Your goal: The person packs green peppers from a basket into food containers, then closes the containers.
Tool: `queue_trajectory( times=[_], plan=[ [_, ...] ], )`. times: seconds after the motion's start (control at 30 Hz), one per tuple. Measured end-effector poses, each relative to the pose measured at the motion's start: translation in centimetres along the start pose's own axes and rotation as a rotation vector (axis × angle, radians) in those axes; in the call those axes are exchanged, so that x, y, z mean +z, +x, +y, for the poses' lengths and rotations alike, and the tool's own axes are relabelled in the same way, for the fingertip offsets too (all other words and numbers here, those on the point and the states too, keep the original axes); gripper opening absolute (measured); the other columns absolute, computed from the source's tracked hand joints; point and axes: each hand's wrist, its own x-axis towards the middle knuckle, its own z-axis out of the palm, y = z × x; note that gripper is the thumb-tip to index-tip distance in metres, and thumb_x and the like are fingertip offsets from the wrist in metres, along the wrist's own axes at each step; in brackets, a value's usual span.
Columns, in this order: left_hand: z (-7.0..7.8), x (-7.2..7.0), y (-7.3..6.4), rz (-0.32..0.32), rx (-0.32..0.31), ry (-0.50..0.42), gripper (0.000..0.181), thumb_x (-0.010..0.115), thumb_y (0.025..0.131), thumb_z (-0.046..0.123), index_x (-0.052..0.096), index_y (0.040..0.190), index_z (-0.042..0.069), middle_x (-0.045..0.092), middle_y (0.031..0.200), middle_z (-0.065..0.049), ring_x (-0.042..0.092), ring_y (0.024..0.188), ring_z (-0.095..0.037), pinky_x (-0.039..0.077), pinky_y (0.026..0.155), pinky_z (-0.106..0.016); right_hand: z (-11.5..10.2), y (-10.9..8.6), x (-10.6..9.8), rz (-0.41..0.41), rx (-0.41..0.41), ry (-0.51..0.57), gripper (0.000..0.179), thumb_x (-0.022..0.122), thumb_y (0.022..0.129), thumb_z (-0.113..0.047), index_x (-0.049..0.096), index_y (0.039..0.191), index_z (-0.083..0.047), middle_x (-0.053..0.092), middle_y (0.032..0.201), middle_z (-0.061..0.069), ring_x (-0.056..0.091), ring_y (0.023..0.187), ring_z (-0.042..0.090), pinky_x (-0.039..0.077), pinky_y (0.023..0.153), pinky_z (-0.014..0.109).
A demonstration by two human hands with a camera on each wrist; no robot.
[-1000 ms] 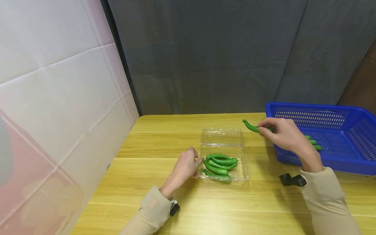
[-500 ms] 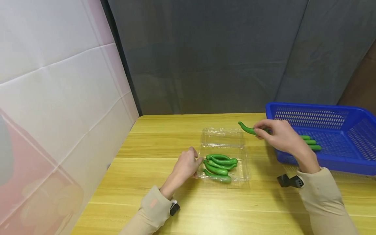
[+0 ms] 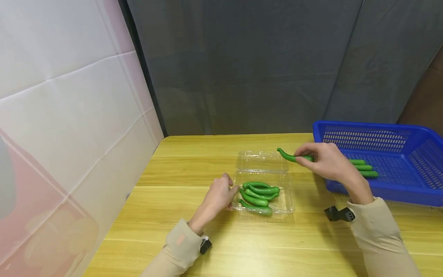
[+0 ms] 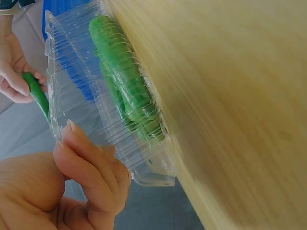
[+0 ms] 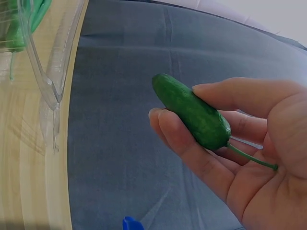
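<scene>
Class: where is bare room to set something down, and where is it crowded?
Bare: table left of the left hand; table between the sleeves; the right part of the basket. Crowded: around the peppers in the box and at the basket's left end.

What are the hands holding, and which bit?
Right hand: a green chili pepper, around its middle. Left hand: the clear plastic container, by its left edge.

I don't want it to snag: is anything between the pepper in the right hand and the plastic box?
Nothing visible blocks the way: the plastic box is open. Only its lid, turned back on the far side, shows close to the held pepper.
</scene>
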Motion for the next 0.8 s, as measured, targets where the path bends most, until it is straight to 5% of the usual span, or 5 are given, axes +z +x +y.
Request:
queue_trajectory(
  times=[0.5, 0.8],
  plan=[
    [0.0, 0.0, 0.0, -0.004, -0.012, -0.01, 0.023, 0.063, 0.1, 0.009, 0.053, 0.107, -0.011, 0.059, 0.063, -0.01, 0.056, 0.039, -0.014, 0.059, 0.042, -0.035, -0.4, 0.3, 1.1, -0.037, -0.029, 0.018, 0.006, 0.075, 0.092, -0.015, 0.077, 0.095, -0.01, 0.075, 0.091, 0.001, 0.071, 0.083, 0.018, 0.061, 0.074, 0.044],
    [0.1, 0.0, 0.0, -0.003, -0.008, -0.007, 0.023, 0.063, 0.1, 0.008, 0.053, 0.107, -0.011, 0.058, 0.062, -0.009, 0.056, 0.039, -0.014, 0.059, 0.042, -0.035, -0.7, 0.4, 1.9, -0.06, -0.052, 0.034, 0.003, 0.074, 0.092, -0.013, 0.076, 0.092, -0.011, 0.075, 0.088, -0.003, 0.071, 0.08, 0.014, 0.058, 0.068, 0.035]
  ],
)
